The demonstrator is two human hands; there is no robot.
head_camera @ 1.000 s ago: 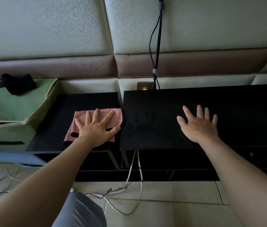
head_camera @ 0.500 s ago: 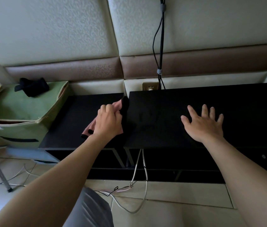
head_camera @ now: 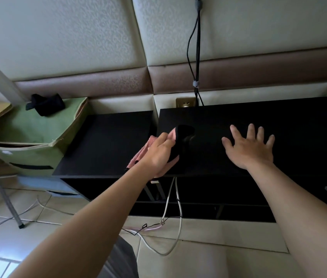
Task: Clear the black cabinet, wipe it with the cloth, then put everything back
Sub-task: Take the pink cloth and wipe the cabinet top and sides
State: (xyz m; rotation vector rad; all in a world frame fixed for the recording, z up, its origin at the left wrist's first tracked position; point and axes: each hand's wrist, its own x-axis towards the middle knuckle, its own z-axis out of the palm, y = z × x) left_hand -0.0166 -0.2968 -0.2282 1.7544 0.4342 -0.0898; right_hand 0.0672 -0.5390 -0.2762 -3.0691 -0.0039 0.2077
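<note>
The cloth [head_camera: 141, 157], judged soft and light, was gripped bunched by the left hand [head_camera: 160, 155] at the black cabinet's [head_camera: 291, 121] left edge; the right hand [head_camera: 248, 151] was laid flat, empty.

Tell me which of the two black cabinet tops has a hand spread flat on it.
The taller right top, with the right hand spread on it; the lower left top adjoins the green box.

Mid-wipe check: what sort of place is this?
Most likely a room in a home, perhaps a bedroom or living room: cream and brown padded wall panels, a low black cabinet against them, and a green fabric storage box beside it.
</note>
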